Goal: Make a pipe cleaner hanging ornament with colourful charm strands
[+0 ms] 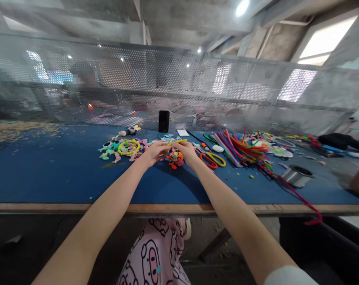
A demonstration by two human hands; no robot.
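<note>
My left hand (157, 152) and my right hand (184, 149) are close together above the table, fingers pinched on a thin yellow strand (179, 141). Its ends are partly hidden by the fingers. Under and between the hands lies a pile of small orange and red figures (174, 159). Left of my left hand, small pastel figures (109, 151) in green, pink and purple surround a yellow ring (128, 147). Beside my right wrist rest a red loop (208, 162) and a yellow loop (217, 159), with thin metal that looks like scissors blades nearby.
A bundle of colourful strands (237, 147) and a white oval piece (218, 149) lie to the right. Farther right are a metal tin (297, 176) and a red cord (298, 196) over the table edge. A black phone (164, 121) stands before the perforated metal screen (179, 95).
</note>
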